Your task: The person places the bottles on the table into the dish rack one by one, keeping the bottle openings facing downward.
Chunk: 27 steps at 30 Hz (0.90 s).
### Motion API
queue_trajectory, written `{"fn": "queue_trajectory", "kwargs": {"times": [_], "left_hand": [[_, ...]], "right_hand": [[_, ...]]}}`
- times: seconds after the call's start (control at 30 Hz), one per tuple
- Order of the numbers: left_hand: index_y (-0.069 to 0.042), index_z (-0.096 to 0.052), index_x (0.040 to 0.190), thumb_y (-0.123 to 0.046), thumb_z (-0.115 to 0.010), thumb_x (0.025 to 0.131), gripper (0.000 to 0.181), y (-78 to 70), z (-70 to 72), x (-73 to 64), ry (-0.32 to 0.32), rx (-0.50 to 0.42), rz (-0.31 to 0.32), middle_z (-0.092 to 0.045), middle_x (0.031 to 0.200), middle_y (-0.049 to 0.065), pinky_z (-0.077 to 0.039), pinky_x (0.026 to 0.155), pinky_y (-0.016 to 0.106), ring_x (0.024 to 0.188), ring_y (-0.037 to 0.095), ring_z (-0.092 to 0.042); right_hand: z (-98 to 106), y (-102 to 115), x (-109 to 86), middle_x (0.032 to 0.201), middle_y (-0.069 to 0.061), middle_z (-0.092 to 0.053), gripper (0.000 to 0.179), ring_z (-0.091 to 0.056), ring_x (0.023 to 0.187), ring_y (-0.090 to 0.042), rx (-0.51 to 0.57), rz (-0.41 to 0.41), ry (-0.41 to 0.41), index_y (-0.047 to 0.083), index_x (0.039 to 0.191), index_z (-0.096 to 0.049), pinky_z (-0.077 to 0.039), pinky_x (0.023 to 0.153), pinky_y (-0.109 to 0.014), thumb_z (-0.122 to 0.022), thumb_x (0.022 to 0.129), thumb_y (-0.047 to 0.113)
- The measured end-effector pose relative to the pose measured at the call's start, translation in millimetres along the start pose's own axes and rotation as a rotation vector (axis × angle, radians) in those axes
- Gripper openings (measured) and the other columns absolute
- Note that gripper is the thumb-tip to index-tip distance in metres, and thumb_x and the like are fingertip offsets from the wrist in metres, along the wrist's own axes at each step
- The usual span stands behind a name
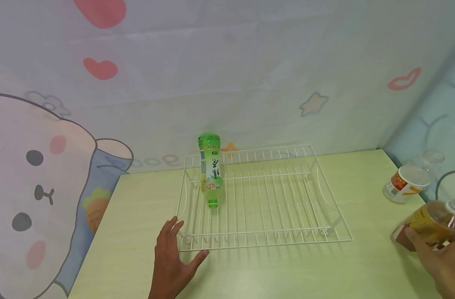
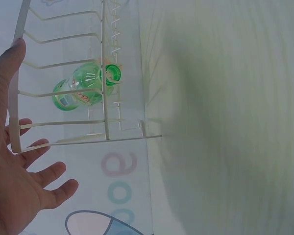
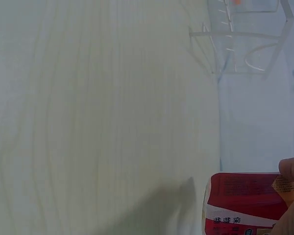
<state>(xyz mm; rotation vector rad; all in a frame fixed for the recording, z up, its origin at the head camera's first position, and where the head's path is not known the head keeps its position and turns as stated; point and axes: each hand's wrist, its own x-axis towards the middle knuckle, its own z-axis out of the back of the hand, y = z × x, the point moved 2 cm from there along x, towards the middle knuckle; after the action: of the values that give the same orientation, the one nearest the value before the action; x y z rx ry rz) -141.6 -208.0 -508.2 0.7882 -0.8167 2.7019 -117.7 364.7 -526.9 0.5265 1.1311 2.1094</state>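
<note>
A white wire rack (image 1: pixel 264 245) stands on the table. Upside down near its left end is a green plastic bottle (image 1: pixel 211 166), neck toward the table; the left wrist view shows its green neck (image 2: pixel 112 73) between the wires. My left hand (image 1: pixel 173 261) touches the rack's front left corner, thumb along the front rail and spread fingers by the side rail. Far to the right, my right hand (image 1: pixel 442 257) grips a tilted bottle (image 1: pixel 433 220) with a yellow and red label. The right wrist view shows that label's red side (image 3: pixel 245 198).
Behind the gripped bottle, a clear bottle (image 1: pixel 403 182) with a red, white and yellow label is at the table's right edge. A dark cable (image 1: pixel 442 177) curves near it. A printed cloth (image 1: pixel 249 83) hangs behind the pale wood-grain table (image 1: pixel 137 232).
</note>
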Motion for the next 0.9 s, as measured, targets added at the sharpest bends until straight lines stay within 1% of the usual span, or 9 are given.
{"fn": "queue_trajectory", "kwargs": {"times": [0.07,0.13,0.27,0.4,0.5,0.6,0.73,0.8,0.9], "left_hand": [[0.001,-0.048,0.137,-0.036,-0.094,0.060,0.097,0.1,0.1,-0.1,-0.003,0.001,-0.004,-0.042,0.149,0.016,-0.036,0.090,0.063,0.137,0.037,-0.037],[0.001,-0.048,0.136,-0.036,-0.094,0.060,0.097,0.1,0.2,0.0,-0.007,-0.002,-0.010,-0.043,0.149,0.017,-0.036,0.090,0.063,0.136,0.037,-0.038],[0.002,-0.048,0.136,-0.035,-0.094,0.060,0.096,0.1,0.6,0.3,-0.011,-0.014,-0.021,-0.044,0.148,0.019,-0.036,0.090,0.064,0.136,0.039,-0.038],[0.002,-0.048,0.136,-0.034,-0.094,0.061,0.096,-0.1,0.6,0.4,-0.007,-0.019,-0.020,-0.043,0.148,0.019,-0.035,0.092,0.065,0.137,0.040,-0.036],[0.002,-0.048,0.137,-0.034,-0.094,0.061,0.096,-0.2,0.5,0.1,-0.005,-0.018,-0.017,-0.043,0.149,0.018,-0.034,0.092,0.065,0.138,0.040,-0.035],[0.002,-0.048,0.137,-0.035,-0.094,0.061,0.096,-0.1,0.0,0.0,-0.009,-0.016,-0.022,-0.042,0.150,0.018,-0.035,0.091,0.064,0.137,0.040,-0.036],[0.002,-0.048,0.137,-0.036,-0.093,0.062,0.096,0.4,0.0,-0.3,-0.016,-0.014,-0.034,-0.042,0.150,0.017,-0.035,0.091,0.063,0.137,0.041,-0.037],[0.002,-0.048,0.137,-0.036,-0.093,0.062,0.096,0.3,0.2,-0.4,-0.018,-0.012,-0.038,-0.042,0.150,0.017,-0.035,0.091,0.063,0.137,0.040,-0.037],[0.002,-0.048,0.137,-0.037,-0.093,0.062,0.095,0.1,0.7,-0.6,-0.015,-0.007,-0.041,-0.041,0.150,0.017,-0.036,0.090,0.063,0.137,0.039,-0.037]], "right_hand": [[2,11,-6.0,0.158,-0.013,-0.023,0.089,-0.027,0.140,-0.020,0.007,0.012,-0.012,0.031,0.156,-0.003,-0.023,0.113,-0.026,-0.065,0.092,0.021],[3,19,-8.8,0.157,-0.012,-0.024,0.088,-0.028,0.140,-0.018,0.014,0.017,-0.009,0.032,0.155,-0.005,-0.022,0.113,-0.025,-0.066,0.092,0.022],[2,27,-8.6,0.158,-0.008,-0.023,0.088,-0.025,0.141,-0.015,0.049,0.008,0.020,0.034,0.155,-0.006,-0.021,0.115,-0.029,-0.066,0.092,0.022],[2,36,-9.1,0.162,-0.013,-0.017,0.088,-0.022,0.147,-0.030,0.006,0.010,0.043,0.028,0.157,-0.002,-0.020,0.118,-0.044,-0.063,0.094,0.022],[4,44,-10.6,0.161,-0.018,-0.018,0.086,-0.024,0.146,-0.038,-0.027,0.027,0.054,0.022,0.158,-0.004,-0.022,0.117,-0.047,-0.063,0.095,0.023],[4,48,-11.1,0.160,-0.018,-0.020,0.085,-0.024,0.146,-0.037,-0.005,0.046,0.064,0.019,0.157,-0.007,-0.021,0.118,-0.043,-0.063,0.094,0.021],[4,53,-10.9,0.160,-0.020,-0.022,0.084,-0.026,0.145,-0.041,-0.005,0.044,0.067,0.015,0.157,-0.009,-0.020,0.118,-0.044,-0.064,0.093,0.019],[4,56,-11.2,0.159,-0.022,-0.023,0.085,-0.029,0.143,-0.044,-0.027,0.049,0.066,0.013,0.157,-0.011,-0.021,0.117,-0.048,-0.065,0.093,0.018],[3,61,-11.8,0.159,-0.023,-0.022,0.086,-0.029,0.141,-0.050,-0.058,0.078,0.068,0.010,0.157,-0.012,-0.023,0.115,-0.056,-0.067,0.091,0.017]]}}
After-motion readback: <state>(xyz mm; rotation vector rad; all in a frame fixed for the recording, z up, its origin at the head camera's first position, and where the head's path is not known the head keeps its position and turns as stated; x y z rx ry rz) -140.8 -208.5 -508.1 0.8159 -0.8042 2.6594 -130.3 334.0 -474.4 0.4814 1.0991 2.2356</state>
